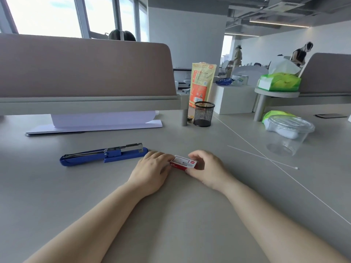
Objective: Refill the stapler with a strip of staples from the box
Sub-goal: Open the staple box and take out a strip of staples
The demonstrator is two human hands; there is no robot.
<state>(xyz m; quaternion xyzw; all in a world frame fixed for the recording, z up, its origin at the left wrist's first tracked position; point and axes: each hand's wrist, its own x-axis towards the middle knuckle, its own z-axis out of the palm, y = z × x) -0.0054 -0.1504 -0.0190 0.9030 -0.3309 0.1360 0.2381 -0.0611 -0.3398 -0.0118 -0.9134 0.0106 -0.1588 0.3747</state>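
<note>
Open-plan office. Grey surface (114,186); taupe padded divider panel (85,67) on grey base; second panel (330,73) far right. Large windows (47,14), bright daylight. White column (186,35). Exposed ceiling ducts (275,6), linear light strip (279,23).
</note>
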